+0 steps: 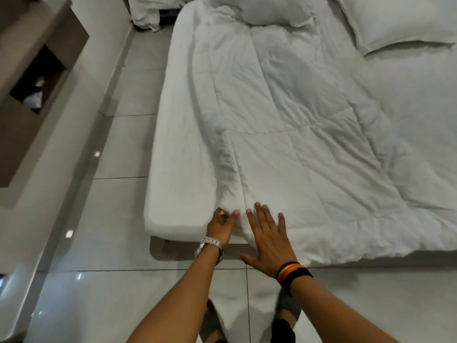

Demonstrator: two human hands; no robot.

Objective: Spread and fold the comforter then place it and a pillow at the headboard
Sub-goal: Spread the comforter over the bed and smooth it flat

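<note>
A white quilted comforter (296, 125) lies spread along the bed, its near edge hanging a little over the foot of the mattress (178, 194). My left hand (221, 225), with a metal watch on the wrist, pinches the comforter's near left corner fold. Beside it, my right hand (268, 240) lies flat on the comforter's near edge with straight, spread fingers. One white pillow (267, 11) sits at the far end of the comforter. A second pillow (400, 21) lies at the far right of the bed.
A glossy tiled floor (118, 243) runs along the bed's left side. A brown cabinet with an open niche (32, 78) stands at the left. Crumpled white bedding (148, 13) lies on the floor near the bed's far left corner. My feet show below.
</note>
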